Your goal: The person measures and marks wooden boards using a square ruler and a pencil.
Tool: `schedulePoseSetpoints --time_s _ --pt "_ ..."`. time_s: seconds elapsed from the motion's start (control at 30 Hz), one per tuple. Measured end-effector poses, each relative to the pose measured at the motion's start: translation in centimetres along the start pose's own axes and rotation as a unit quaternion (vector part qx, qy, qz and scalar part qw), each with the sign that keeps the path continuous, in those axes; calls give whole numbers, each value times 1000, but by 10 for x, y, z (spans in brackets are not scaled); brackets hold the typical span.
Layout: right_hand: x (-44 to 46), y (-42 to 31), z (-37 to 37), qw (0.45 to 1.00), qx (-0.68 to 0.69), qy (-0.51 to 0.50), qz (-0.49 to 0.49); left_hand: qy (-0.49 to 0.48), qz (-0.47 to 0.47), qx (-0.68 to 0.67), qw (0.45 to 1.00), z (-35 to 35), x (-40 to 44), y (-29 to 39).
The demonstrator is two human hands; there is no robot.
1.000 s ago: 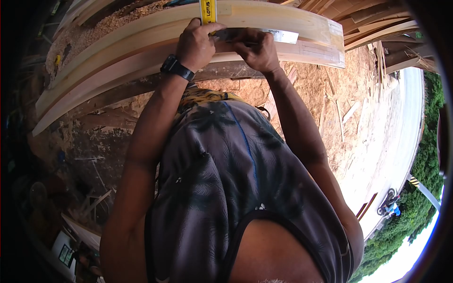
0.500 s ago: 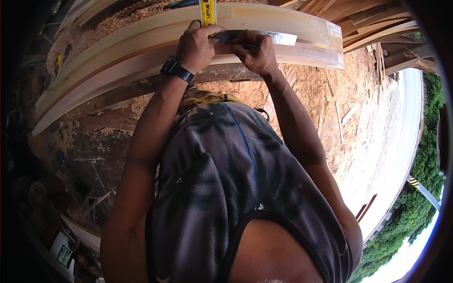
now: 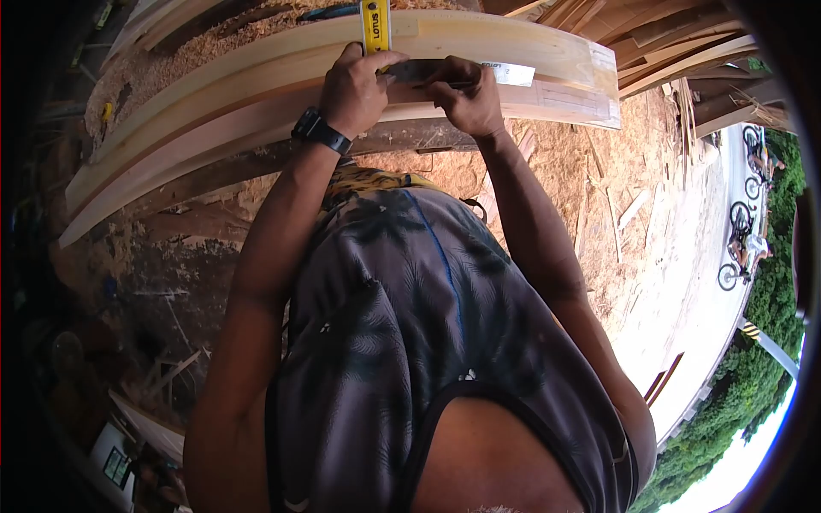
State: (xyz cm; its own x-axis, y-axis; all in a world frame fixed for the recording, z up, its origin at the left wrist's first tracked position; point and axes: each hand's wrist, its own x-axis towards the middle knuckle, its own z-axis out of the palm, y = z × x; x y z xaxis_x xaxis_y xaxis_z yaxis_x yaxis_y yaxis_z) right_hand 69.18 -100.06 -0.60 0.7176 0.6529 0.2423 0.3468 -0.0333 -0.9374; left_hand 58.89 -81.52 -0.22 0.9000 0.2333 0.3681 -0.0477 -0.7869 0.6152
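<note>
Closest to the camera, a dark printed sleeveless top (image 3: 385, 282) spreads below the fingers, the forearms reaching up past its sides. A black wristwatch (image 3: 321, 130) sits just below the left fingers, strapped round the wrist and clear of the grip.

The left hand (image 3: 352, 96) has its fingers closed on the corner of a square (image 3: 376, 27), with the thumb pointing toward the right hand. Gripping at that corner probably steadies both parts of the tool at once. The yellow handle juts away beyond the left fingers, across the pale board (image 3: 505, 36); the metal blade (image 3: 513, 74) passes under the right fingers and shows again to their right, lying along the wood.

The right hand (image 3: 472, 98) is bent over the blade, its fingers curled tightly inward; whether they pinch something slim I cannot tell. Curled so close, they seem set for fine control rather than for force. A pinkish board (image 3: 560, 101) runs beside the pale one, on the near side of the fingers, and the long timber likely gives the square and both hands a firm rest.

Farther out, right of the fingers, sawdust-strewn ground (image 3: 556, 175) stretches toward a stack of offcuts (image 3: 680, 38). Well beyond them are a road (image 3: 720, 192), two bicycles (image 3: 741, 224) with riders, and green foliage (image 3: 718, 385).
</note>
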Motion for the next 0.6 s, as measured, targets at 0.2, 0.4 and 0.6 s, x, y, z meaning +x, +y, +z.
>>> schedulePoseSetpoints --time_s 0.2,0.4,0.6 --pt "0 -4 2 1000 -24 7 -6 -23 -22 2 999 -1 0 -1" --pt "-1 -4 4 999 -37 12 -22 2 6 0 1000 3 0 -4" --pt "-1 -5 4 999 -49 18 -12 -22 -2 5 1000 0 0 -6"
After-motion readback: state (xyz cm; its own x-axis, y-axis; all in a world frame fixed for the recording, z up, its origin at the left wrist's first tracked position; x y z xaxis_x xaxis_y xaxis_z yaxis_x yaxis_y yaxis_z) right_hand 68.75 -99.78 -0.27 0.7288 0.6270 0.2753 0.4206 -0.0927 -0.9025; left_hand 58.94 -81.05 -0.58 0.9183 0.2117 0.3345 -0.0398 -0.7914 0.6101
